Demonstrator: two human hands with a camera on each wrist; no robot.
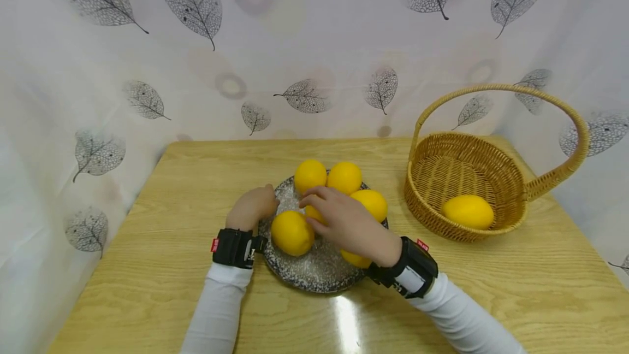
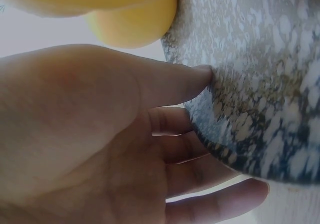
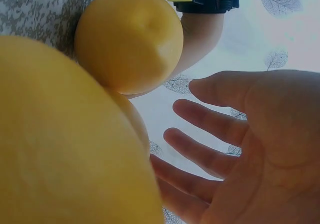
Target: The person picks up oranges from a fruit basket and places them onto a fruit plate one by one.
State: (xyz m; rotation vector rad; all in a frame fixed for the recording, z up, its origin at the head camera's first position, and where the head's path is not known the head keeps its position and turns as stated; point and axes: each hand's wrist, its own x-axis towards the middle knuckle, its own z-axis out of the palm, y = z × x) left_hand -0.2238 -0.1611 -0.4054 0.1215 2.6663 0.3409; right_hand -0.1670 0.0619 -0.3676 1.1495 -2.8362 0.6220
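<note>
My left hand [image 1: 251, 207] grips the rim of a round speckled grey plate [image 1: 314, 277]. In the left wrist view its thumb lies over the plate [image 2: 265, 88] and its fingers reach under the edge. Several yellow lemons sit on the plate, among them a front-left lemon [image 1: 292, 232] and two at the back. Over the plate hovers my right hand [image 1: 351, 223], fingers spread and loosely bent, partly hiding a middle lemon [image 1: 314, 213]. The right wrist view shows nothing between the right hand's fingers, with a lemon [image 3: 127, 41] near them.
To the right of the plate stands a round wicker basket [image 1: 415, 201] with a tall arched handle [image 1: 501, 88]. One lemon [image 1: 468, 212] lies inside it. A leaf-patterned cloth [image 1: 314, 42] hangs behind the wooden table [image 1: 162, 266].
</note>
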